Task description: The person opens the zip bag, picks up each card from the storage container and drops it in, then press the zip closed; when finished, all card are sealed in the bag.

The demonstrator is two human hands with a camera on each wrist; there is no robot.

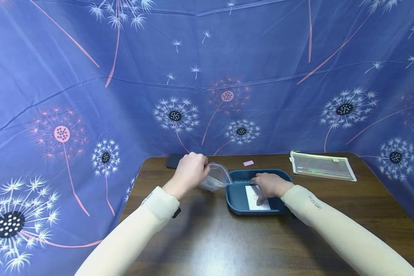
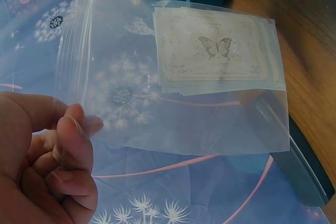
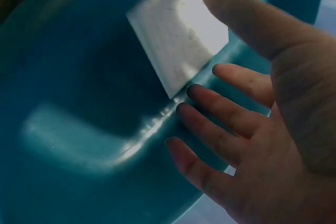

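Note:
My left hand [image 1: 190,170] pinches a clear zip bag [image 2: 121,124] near its zip edge, left of the blue tray [image 1: 235,197]. Inside the bag, in the left wrist view, lie several pale cards [image 2: 210,45], the front one printed with a butterfly. My right hand [image 1: 270,184] reaches into the tray over a white card [image 1: 253,199] with dark marks. In the right wrist view its fingers are spread and fairly straight beside that card [image 3: 173,40], with the thumb over it; whether the thumb touches it I cannot tell.
A pale-edged mesh zip pouch [image 1: 324,166] lies at the back right of the wooden table [image 1: 207,237]. Behind the tray is a small pink slip [image 1: 248,163]. A dark case [image 1: 173,161] sits at the back left, partly behind my left hand. Patterned blue cloth [image 1: 279,96] hangs behind the table.

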